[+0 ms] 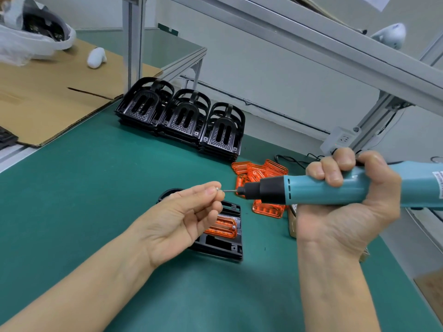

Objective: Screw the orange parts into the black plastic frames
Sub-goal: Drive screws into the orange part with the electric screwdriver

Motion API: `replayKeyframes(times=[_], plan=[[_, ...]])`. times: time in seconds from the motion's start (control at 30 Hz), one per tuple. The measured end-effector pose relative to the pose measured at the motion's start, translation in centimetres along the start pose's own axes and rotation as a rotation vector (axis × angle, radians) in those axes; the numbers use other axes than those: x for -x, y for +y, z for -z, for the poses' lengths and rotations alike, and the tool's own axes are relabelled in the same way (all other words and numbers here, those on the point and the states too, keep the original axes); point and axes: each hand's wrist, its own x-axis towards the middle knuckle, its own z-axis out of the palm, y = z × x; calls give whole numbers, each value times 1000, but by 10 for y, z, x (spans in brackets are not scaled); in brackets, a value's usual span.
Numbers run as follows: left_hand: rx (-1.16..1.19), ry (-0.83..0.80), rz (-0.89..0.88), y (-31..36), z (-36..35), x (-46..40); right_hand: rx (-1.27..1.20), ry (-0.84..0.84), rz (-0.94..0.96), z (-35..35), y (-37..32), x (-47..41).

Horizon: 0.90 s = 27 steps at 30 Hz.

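Screw (217,188) pinched against teal ribbed screwdriver's (335,189) thin bit.

No text, brand or number can be read anywhere. A white label (438,185) sits on the teal electric screwdriver (335,190), cut by the frame edge. Its print is too blurred to make out.

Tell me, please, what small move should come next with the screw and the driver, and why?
Probably seat the screw on the bit. The left hand pinches it just off the tip of the electric screwdriver gripped by the right hand, held above the black frame, where the orange part already sits.
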Motion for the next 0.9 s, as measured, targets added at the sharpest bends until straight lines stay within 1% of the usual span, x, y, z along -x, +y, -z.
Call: replayKeyframes(times=[0.27,0.5,0.73,0.8,0.9], plan=[[-110,-50,-77,-2,-3,1,22,-25,11,-2,-4,0],[-187,-44,-123,-2,-6,5,21,-35,9,-1,-5,0],[-205,-24,-155,-5,-5,5,37,-41,-1,-1,-4,0],[-266,-7,-228,-6,-5,5,43,-39,5,-1,-2,1],[-408,37,-402,-6,-3,4,38,-21,19,-1,1,3]])
